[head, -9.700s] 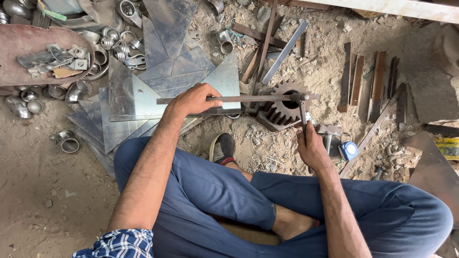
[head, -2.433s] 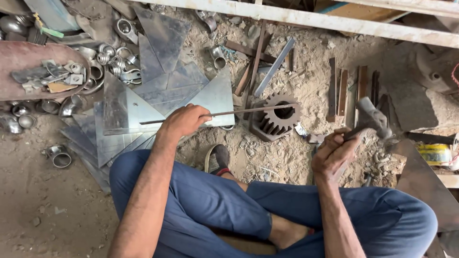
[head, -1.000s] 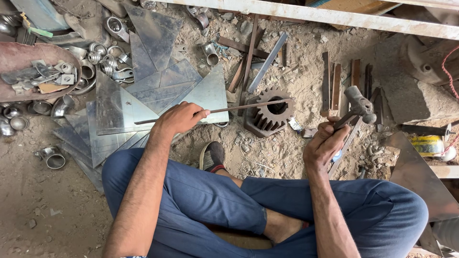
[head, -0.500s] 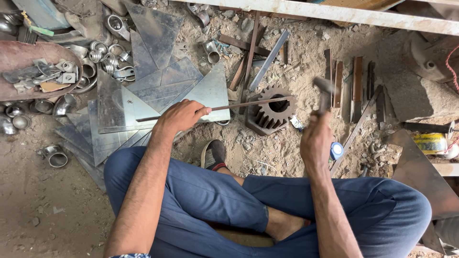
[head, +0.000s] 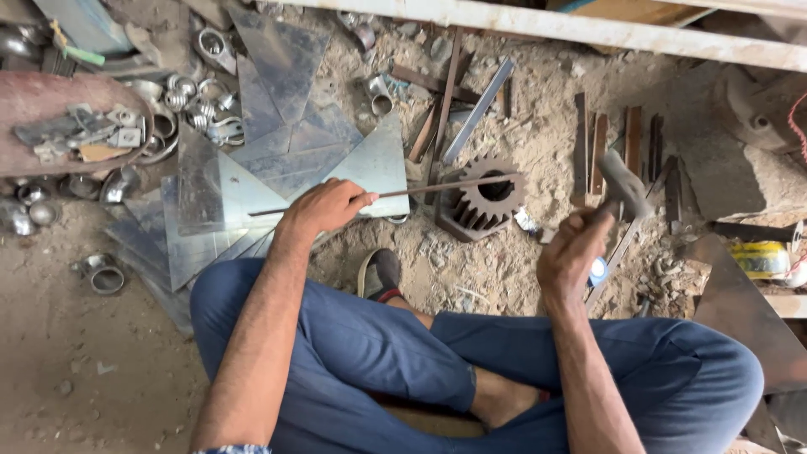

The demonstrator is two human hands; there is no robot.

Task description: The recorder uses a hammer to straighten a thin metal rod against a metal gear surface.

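My left hand (head: pixel 326 205) grips a thin metal rod (head: pixel 437 187) that lies across the top of a rusty toothed gear (head: pixel 482 200) on the dusty ground. My right hand (head: pixel 573 252) holds a hammer (head: pixel 624 184) by its handle, the head raised to the right of the gear and apart from it. I sit cross-legged in blue trousers, one sandalled foot (head: pixel 380 274) just below the rod.
Shiny sheet-metal triangles (head: pixel 277 151) lie stacked at the left. Metal rings (head: pixel 181 97) and a rusty tray (head: pixel 50 118) of scraps sit further left. Flat rusty bars (head: pixel 630 139) lie at the right, a white beam (head: pixel 588 29) crosses the top.
My right hand picked up the hammer and lifted it; since half a second ago it has swung right and back. The left hand keeps the rod on the gear.
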